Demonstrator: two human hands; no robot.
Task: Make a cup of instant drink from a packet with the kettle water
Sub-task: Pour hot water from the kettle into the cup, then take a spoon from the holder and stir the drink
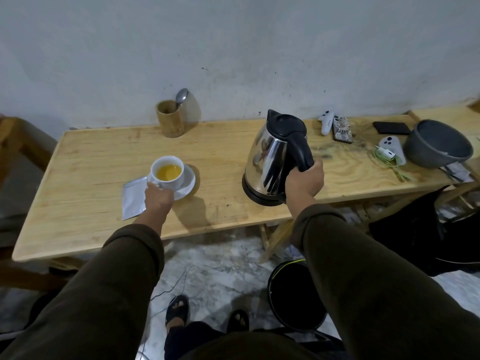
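Nearest the viewer, two arms in dark olive sleeves reach out over the pale wooden bench (91,203). The left hand (159,198) rests at the near rim of the white saucer (187,183), fingers curled onto the handle side of the white ceramic cup (167,170); whether it truly pinches the handle cannot be told, since the knuckles hide it. The cup stands upright on the saucer and holds yellow-orange liquid to about half its depth. A flat silver foil packet (133,198) lies on the bench just left of the hand, one corner tucked under the saucer.

To the right, the right hand (304,181) is wrapped closed around the lower end of the black handle of the stainless steel kettle (272,159). The kettle leans, spout up and pointing far-left, its black base low at the bench; contact cannot be confirmed.

The drink looks poured, so stirring is probably next. The metal spoon (181,96) stands bowl-up in a bamboo holder (170,118) at the far edge against the wall, almost straight beyond the cup, with bare bench between. The left hand is the nearer one; the right must first release the kettle. The far right is cluttered with a grey bowl (439,144), a patterned phone case and white controllers, well apart from the cup.
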